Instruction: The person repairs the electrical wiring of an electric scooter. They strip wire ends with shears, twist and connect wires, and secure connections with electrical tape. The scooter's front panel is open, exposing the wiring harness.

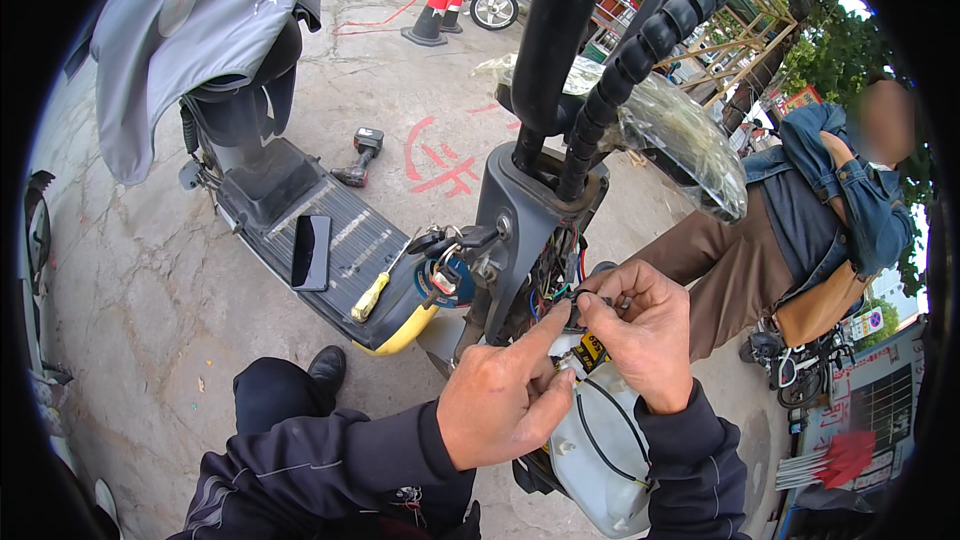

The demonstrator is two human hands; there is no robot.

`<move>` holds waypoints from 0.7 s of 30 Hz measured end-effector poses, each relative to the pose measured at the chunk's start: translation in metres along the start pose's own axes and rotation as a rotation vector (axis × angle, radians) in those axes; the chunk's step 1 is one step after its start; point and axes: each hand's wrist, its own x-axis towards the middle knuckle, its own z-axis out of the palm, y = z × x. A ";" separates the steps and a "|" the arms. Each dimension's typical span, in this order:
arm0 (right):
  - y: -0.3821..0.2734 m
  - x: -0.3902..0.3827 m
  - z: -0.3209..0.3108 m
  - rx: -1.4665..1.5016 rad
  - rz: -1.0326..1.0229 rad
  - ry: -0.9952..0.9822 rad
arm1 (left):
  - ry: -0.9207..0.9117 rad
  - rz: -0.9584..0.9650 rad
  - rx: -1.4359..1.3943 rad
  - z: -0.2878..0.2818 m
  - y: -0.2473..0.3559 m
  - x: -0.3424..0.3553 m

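Note:
Both my hands are at the opened front column [505, 202] of an electric scooter, beside a bundle of exposed coloured wires [562, 272]. My left hand [505, 395] is closed, its thumb and fingers around a small white connector [568, 364]; its index finger stretches up to the wires. My right hand [645, 325] pinches a small black part [577, 307] at the wire ends, partly hidden by the fingers. A module with a yellow label [592, 348] sits between the hands. Below them is a pale plastic panel [608, 460] with a thin black cable across it.
On the footboard [345, 215] lie a dark phone [311, 253] and a yellow-handled screwdriver [371, 298]. A cordless drill [360, 157] rests on the ground behind it. Keys [444, 278] hang at the column. A person with folded arms [820, 190] is at the right. Traffic cones [431, 15] stand farther off.

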 end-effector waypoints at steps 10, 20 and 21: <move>0.004 0.001 0.005 0.104 -0.016 -0.028 | -0.093 -0.272 -0.295 -0.003 0.010 0.005; 0.005 -0.002 0.004 0.072 -0.120 0.004 | 0.026 -0.397 -0.610 0.004 0.004 0.020; 0.004 -0.003 0.004 0.061 -0.131 0.007 | 0.090 -0.373 -0.667 0.008 0.003 0.023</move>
